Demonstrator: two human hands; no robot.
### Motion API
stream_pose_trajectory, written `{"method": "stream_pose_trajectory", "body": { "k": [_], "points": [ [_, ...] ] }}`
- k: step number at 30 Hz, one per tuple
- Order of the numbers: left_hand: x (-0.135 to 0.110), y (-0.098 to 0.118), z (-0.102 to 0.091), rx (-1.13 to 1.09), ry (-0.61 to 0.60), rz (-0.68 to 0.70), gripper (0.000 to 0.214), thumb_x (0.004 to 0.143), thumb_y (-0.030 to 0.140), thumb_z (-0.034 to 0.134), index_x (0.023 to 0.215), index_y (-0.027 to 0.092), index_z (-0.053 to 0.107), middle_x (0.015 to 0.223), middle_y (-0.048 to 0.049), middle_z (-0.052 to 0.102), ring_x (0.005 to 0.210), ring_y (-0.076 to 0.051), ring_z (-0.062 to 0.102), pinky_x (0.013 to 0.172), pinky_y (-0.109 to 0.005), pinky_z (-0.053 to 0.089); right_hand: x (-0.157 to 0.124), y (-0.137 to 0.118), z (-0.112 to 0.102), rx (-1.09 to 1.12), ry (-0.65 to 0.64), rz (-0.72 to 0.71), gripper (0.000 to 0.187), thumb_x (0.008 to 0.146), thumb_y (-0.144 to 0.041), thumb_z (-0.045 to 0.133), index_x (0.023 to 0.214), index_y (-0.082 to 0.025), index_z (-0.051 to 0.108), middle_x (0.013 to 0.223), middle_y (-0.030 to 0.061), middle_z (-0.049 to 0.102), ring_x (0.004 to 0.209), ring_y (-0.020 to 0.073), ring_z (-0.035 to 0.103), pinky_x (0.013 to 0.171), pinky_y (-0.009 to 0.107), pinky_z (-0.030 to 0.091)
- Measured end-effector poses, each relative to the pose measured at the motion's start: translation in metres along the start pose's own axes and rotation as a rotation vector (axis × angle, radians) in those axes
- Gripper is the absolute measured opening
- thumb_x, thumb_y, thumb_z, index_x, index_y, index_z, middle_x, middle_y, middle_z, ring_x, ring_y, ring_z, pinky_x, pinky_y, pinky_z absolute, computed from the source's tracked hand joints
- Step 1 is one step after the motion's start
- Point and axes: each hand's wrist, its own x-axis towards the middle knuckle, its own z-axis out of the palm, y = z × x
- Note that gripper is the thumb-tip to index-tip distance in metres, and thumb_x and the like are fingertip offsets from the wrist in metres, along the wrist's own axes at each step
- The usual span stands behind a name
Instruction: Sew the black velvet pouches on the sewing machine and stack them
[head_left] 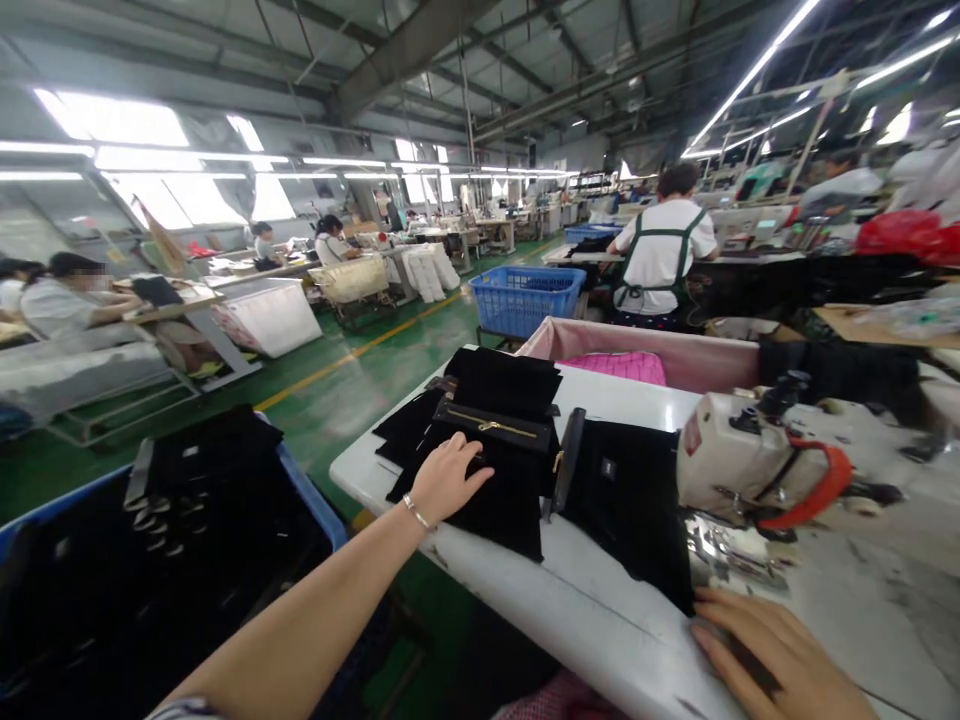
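Note:
My left hand [448, 478], with a bracelet at the wrist, lies on a stack of black fabric pieces [502, 505] at the table's left end. Its thumb is spread from the fingers, just below a black strip with a gold zipper [491, 424]. Another black fabric panel [626, 490] with a small pale label stretches to the sewing machine [724, 455]. At that panel's near right corner is my right hand [780, 650], fingers bent. A dark strip shows between its thumb and fingers; what it is I cannot make out.
To the left, a blue crate [307, 495] is heaped with black pieces. Beyond the white table [465, 565] stand a pink-lined bin [705, 355] and a blue basket [525, 300]. A co-worker [660, 250] sits ahead, back turned; others work at left along the green aisle.

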Motion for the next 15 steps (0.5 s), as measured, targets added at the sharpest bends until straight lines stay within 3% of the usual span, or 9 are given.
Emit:
{"method": "stream_pose_trajectory", "body": {
  "k": [4,7,9,12,14,15],
  "points": [
    [-0.043,0.017,-0.007,-0.113,0.023,0.055,0.039,0.089,0.036,0.059,0.125,0.022,0.057,0.106,-0.0077,0.055,0.100,-0.025,0.055,0.096,-0.044,0.045,0.052,-0.064,-0.015,0.090,0.032,0.018,0.022,0.090,-0.034,0.056,0.107,-0.022,0.065,0.112,0.0080,0.066,0.106,0.0268,0.062,0.093,0.046,0.050],
    [-0.066,0.016,-0.017,-0.206,0.078,0.045,0.041,0.092,0.027,0.052,0.133,0.025,0.051,0.115,-0.0068,0.057,0.111,-0.023,0.054,0.104,-0.045,0.042,0.099,-0.119,-0.004,0.211,-0.030,-0.076,0.022,0.090,-0.023,0.056,0.112,-0.021,0.062,0.113,0.0071,0.065,0.105,0.0227,0.061,0.092,0.041,0.051],
    [-0.082,0.009,-0.022,-0.251,0.169,-0.029,0.041,0.095,0.024,0.046,0.136,0.026,0.048,0.125,-0.0068,0.055,0.120,-0.023,0.050,0.110,-0.048,0.036,0.124,-0.147,0.011,0.181,-0.060,-0.105,0.034,0.087,-0.026,0.062,0.120,-0.019,0.057,0.120,0.0102,0.062,0.110,0.0248,0.059,0.094,0.041,0.051],
    [-0.108,-0.008,-0.022,-0.299,0.338,-0.215,0.040,0.097,0.025,0.042,0.137,0.025,0.046,0.135,-0.0091,0.049,0.131,-0.026,0.041,0.114,-0.054,0.029,0.148,-0.169,0.035,0.126,-0.061,-0.098,0.027,0.086,-0.025,0.063,0.110,-0.016,0.060,0.108,0.0129,0.064,0.101,0.0275,0.060,0.087,0.042,0.052],
    [-0.122,-0.021,-0.017,-0.352,0.401,-0.322,0.039,0.097,0.027,0.042,0.135,0.023,0.046,0.134,-0.0107,0.048,0.128,-0.026,0.045,0.111,-0.052,0.036,0.159,-0.170,0.046,0.129,-0.056,-0.106,0.006,0.087,-0.016,0.058,0.091,-0.017,0.061,0.090,0.0096,0.063,0.088,0.0255,0.062,0.079,0.040,0.052],
    [-0.128,-0.027,-0.014,-0.387,0.415,-0.362,0.038,0.097,0.027,0.042,0.134,0.022,0.046,0.132,-0.0113,0.050,0.124,-0.024,0.049,0.106,-0.048,0.042,0.164,-0.166,0.049,0.135,-0.051,-0.108,0.008,0.087,-0.013,0.055,0.084,-0.018,0.059,0.083,0.0077,0.062,0.083,0.0240,0.061,0.076,0.038,0.052]
  ]
}}
